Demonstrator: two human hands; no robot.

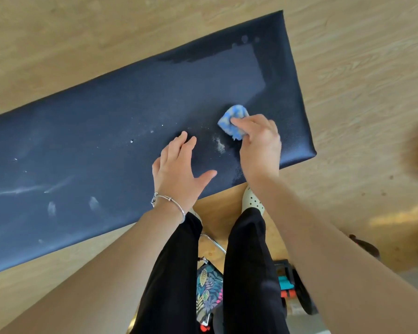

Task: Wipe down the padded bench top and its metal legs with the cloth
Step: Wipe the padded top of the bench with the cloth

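A: Cloth position, grip?

B: Blue cloth (232, 121) is bunched on the padded bench (106, 141) top, near the end at the view's right. Right hand (258, 143) grips it with curled fingers and presses down. Judgement: bunching gives a firm scrubbing pad.

A: Left hand (179, 169)?

B: Flat on the padding, fingers straight and spread, holding nothing. Probably a brace while leaning over.

A: Surroundings, obstructions?

B: White specks (219, 143) lie between the hands, and pale smears (29, 189) toward the far left. Metal legs are hidden from above. A shoe (251, 198) and a patterned bag (209, 283) are on the wooden floor (82, 44). The left hand itself lies in any leftward stroke.
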